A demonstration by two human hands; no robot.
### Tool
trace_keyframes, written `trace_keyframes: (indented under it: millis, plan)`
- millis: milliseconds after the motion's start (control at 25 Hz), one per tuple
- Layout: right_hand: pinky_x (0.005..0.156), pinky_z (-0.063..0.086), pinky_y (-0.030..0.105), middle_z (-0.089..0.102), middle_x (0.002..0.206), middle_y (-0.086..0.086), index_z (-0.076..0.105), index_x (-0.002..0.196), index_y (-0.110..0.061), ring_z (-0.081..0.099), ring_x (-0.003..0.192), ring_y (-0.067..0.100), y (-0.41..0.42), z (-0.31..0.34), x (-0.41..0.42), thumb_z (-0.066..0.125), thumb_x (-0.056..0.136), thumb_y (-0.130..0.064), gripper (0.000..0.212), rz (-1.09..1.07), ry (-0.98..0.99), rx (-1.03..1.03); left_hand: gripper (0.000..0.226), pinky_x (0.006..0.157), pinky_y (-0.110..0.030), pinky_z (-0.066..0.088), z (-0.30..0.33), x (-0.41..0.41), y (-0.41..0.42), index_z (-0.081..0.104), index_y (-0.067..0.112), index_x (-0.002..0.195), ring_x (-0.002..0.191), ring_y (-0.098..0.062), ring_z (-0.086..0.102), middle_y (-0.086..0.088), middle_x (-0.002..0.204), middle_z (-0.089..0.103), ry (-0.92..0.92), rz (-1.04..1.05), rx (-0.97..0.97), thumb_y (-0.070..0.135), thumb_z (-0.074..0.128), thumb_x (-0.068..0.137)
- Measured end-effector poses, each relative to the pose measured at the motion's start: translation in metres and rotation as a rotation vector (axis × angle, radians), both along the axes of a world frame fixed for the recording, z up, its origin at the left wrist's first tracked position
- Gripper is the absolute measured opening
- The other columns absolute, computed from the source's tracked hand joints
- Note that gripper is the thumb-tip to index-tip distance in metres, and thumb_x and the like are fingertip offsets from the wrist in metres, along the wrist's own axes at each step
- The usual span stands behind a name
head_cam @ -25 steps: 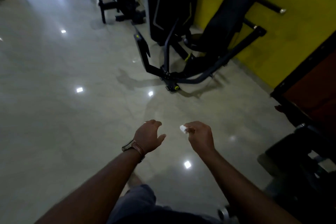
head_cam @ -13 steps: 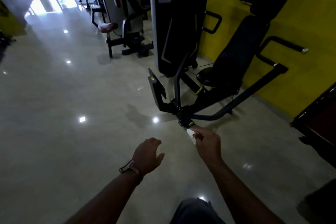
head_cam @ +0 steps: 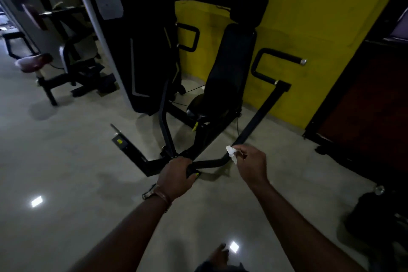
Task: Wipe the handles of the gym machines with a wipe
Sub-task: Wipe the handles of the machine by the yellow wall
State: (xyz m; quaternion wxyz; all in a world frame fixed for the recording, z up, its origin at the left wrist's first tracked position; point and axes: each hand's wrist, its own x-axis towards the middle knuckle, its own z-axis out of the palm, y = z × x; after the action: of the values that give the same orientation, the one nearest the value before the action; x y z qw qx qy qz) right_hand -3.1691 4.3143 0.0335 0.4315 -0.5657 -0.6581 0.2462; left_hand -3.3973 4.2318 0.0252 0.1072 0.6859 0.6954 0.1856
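Observation:
A black seated press machine (head_cam: 229,68) stands against the yellow wall, its padded seat and backrest facing me. Its right handle (head_cam: 278,55) is a black looped bar with a chrome end cap. The left handle (head_cam: 190,38) loops out beside the weight tower. My right hand (head_cam: 251,165) pinches a small crumpled white wipe (head_cam: 231,153) in the air, in front of the machine's low right frame arm. My left hand (head_cam: 176,175) hangs loosely curled and holds nothing; in the view it overlaps the machine's floor base.
A tall black weight tower (head_cam: 141,35) rises just left of the seat. Farther left is another machine with a maroon seat (head_cam: 33,63). A dark door frame (head_cam: 362,86) stands at the right and a black object (head_cam: 375,212) sits lower right. The glossy floor (head_cam: 66,161) stretches left.
I have come closer to the press machine, which now fills the upper view. Both hands stay raised in front of me, and the right one still pinches the wipe.

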Motion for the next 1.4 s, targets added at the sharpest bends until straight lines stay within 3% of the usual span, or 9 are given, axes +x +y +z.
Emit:
trace_keyframes:
  millis: [200, 560, 760, 920, 1000, 1120, 1200, 1320, 1400]
  plan:
    - [0.079, 0.051, 0.022, 0.074, 0.086, 0.000, 0.077, 0.087, -0.012, 0.067, 0.081, 0.012, 0.120, 0.009, 0.032, 0.071, 0.074, 0.000, 0.019, -0.085, -0.041, 0.036, 0.049, 0.092, -0.031, 0.045, 0.002, 0.031, 0.155, 0.061, 0.014, 0.126, 0.114, -0.024, 0.058, -0.004, 0.123, 0.062, -0.036, -0.096, 0.027, 0.039, 0.068, 0.084]
    - [0.075, 0.043, 0.004, 0.072, 0.083, -0.005, 0.078, 0.084, -0.011, 0.062, 0.079, -0.001, 0.287, 0.012, 0.086, 0.074, 0.078, -0.003, 0.010, -0.175, -0.070, 0.071, 0.047, 0.092, -0.035, 0.048, -0.017, 0.082, 0.365, 0.066, 0.006, 0.115, 0.109, -0.030, 0.061, -0.011, 0.116, 0.065, -0.060, -0.318, 0.018, 0.033, 0.075, 0.078]
    - [0.077, 0.048, 0.011, 0.074, 0.082, 0.003, 0.077, 0.078, -0.006, 0.067, 0.080, 0.008, 0.388, 0.006, 0.096, 0.068, 0.075, -0.003, 0.010, -0.176, -0.032, 0.149, 0.047, 0.096, -0.033, 0.045, -0.015, 0.109, 0.488, 0.065, 0.006, 0.118, 0.112, -0.029, 0.059, -0.011, 0.120, 0.064, -0.091, -0.388, 0.015, 0.029, 0.073, 0.078]
    - [0.078, 0.037, -0.002, 0.074, 0.081, 0.002, 0.078, 0.078, -0.006, 0.057, 0.080, -0.002, 0.455, 0.002, 0.110, 0.065, 0.077, -0.007, 0.013, -0.212, -0.151, 0.151, 0.048, 0.097, -0.031, 0.043, -0.008, 0.123, 0.572, 0.063, 0.008, 0.121, 0.115, -0.027, 0.057, -0.009, 0.122, 0.062, -0.068, -0.460, -0.014, 0.031, 0.071, 0.079]
    - [0.079, 0.033, -0.005, 0.074, 0.083, 0.006, 0.078, 0.080, -0.006, 0.060, 0.081, 0.003, 0.488, -0.006, 0.120, 0.067, 0.079, -0.008, 0.012, -0.228, -0.179, 0.100, 0.049, 0.098, -0.032, 0.043, -0.009, 0.130, 0.611, 0.061, 0.009, 0.123, 0.117, -0.026, 0.056, -0.009, 0.125, 0.060, -0.079, -0.453, -0.044, 0.033, 0.069, 0.081]
    - [0.084, 0.043, 0.008, 0.075, 0.086, 0.006, 0.078, 0.081, -0.008, 0.064, 0.085, 0.013, 0.532, -0.022, 0.137, 0.060, 0.084, -0.024, 0.025, -0.190, -0.243, 0.033, 0.051, 0.100, -0.033, 0.042, -0.020, 0.145, 0.656, 0.060, 0.008, 0.125, 0.119, -0.028, 0.054, -0.011, 0.128, 0.059, -0.072, -0.452, -0.108, 0.032, 0.069, 0.082]
    - [0.081, 0.046, 0.023, 0.073, 0.086, 0.008, 0.078, 0.084, -0.009, 0.063, 0.087, 0.020, 0.564, -0.034, 0.145, 0.062, 0.083, -0.020, 0.019, -0.151, -0.350, 0.025, 0.051, 0.101, -0.034, 0.041, -0.030, 0.157, 0.683, 0.060, 0.006, 0.126, 0.121, -0.029, 0.053, -0.013, 0.128, 0.059, -0.055, -0.455, -0.129, 0.030, 0.070, 0.082]
    - [0.071, 0.048, 0.031, 0.064, 0.085, 0.013, 0.074, 0.087, -0.008, 0.060, 0.083, 0.029, 0.610, -0.047, 0.154, 0.047, 0.093, -0.028, 0.034, 0.011, -0.543, 0.019, 0.049, 0.100, -0.039, 0.044, -0.040, 0.178, 0.717, 0.061, 0.004, 0.124, 0.118, -0.033, 0.053, -0.015, 0.129, 0.058, -0.022, -0.426, -0.108, 0.025, 0.070, 0.081]
    - [0.071, 0.045, 0.033, 0.059, 0.093, 0.014, 0.068, 0.092, -0.007, 0.059, 0.090, 0.034, 0.635, -0.051, 0.154, 0.037, 0.097, -0.032, 0.039, 0.140, -0.623, -0.125, 0.050, 0.095, -0.046, 0.049, -0.045, 0.191, 0.734, 0.060, 0.001, 0.123, 0.118, -0.037, 0.053, -0.017, 0.130, 0.057, 0.036, -0.464, -0.064, 0.018, 0.069, 0.077]
